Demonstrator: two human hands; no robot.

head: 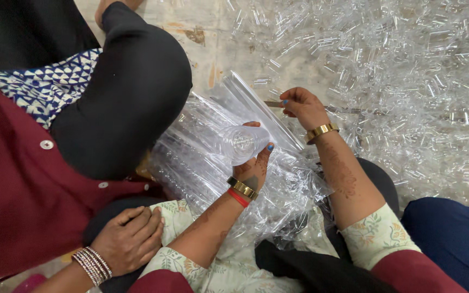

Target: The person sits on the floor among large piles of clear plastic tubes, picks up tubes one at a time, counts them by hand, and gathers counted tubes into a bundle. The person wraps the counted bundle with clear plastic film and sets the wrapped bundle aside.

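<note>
A pale floor lies strewn with a heap of clear plastic pieces — a co-worker's hand rests on a dark knee at lower left. The left hand curls around a clear plastic cup, held over a clear plastic bag in the lap. The right hand pinches the bag's upper edge — fingers closed on the film.

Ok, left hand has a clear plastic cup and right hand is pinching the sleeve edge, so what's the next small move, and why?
Probably bring the clear cup in the left hand up toward the end of the clear plastic sleeve that the right hand pinches. The cup is held free above the lap, the sleeve end lies just beyond it, and the two are not yet touching.
</note>
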